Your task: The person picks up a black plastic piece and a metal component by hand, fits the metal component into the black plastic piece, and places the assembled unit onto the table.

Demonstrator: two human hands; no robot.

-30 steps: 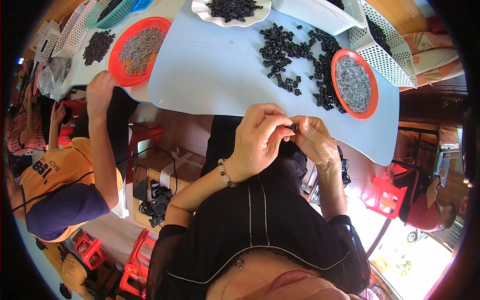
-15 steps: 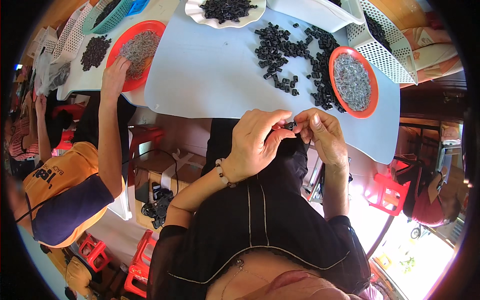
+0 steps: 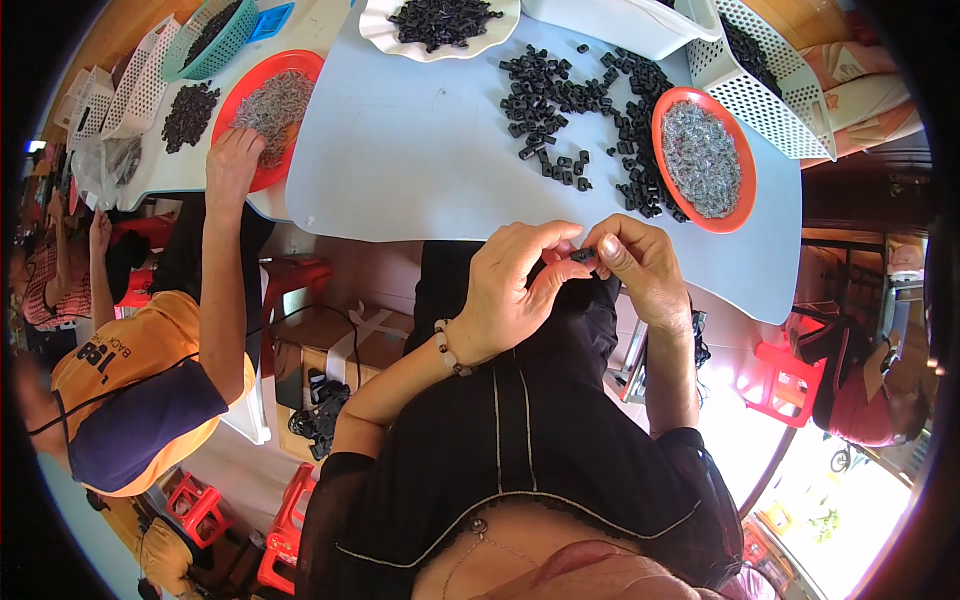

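Lettering [image 3: 98,360] marks a co-worker's yellow shirt [image 3: 168,325]; the person's left hand [image 3: 508,288] pinches a small black part [image 3: 582,256], the right hand [image 3: 648,272] at its end, grip unclear.

Black pieces [image 3: 533,75], a pale blue bench [image 3: 400,160], orange-red and white around them
The small held part [image 3: 583,256] is black; the round plate [image 3: 749,165] is orange-red, its bits [image 3: 702,165] silvery grey (clear or metallic, hard to tell). The scalloped dish [image 3: 385,42] is plain white, the basket [image 3: 760,100] white, patterned with rows of holes. The top [image 3: 600,430] is black with thin pale-gold piping, the beaded bracelet [image 3: 444,350] white and brown, the co-worker's shirt [image 3: 150,420] orange and navy.
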